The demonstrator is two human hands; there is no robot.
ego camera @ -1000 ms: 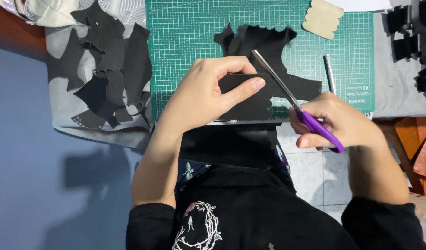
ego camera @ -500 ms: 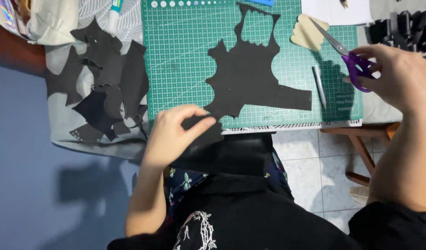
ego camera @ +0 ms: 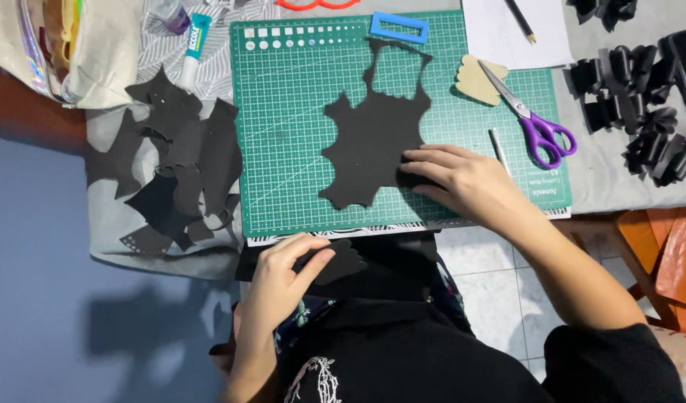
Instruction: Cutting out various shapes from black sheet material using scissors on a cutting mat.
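As seen from beside the table, the green cutting mat takes up the middle of the grey cloth, its near edge overhanging toward the person's lap.

Black sheet: lies flat on the mat, centre-right, its edges cut into a ragged outline with a narrow neck pointing to the far side.

Scrap pile: black offcuts heaped on the cloth just left of the mat.

Right hand: palm down, fingers spread apart and pressed on the sheet's lower right corner. It grips nothing.

Left hand: below the mat's near edge, over the lap, thumb and fingers pinched on a small black cut piece with a scalloped rim.

Scissors: purple handles, laid down on the mat's right side, blades closed, well apart from both hands. A slim grey tool lies between them and the right hand.

Judgement: the cutting is paused; the step in hand is steadying the sheet while the freed piece is held clear. Further cutting would call for the right hand to leave the sheet and take up the scissors.
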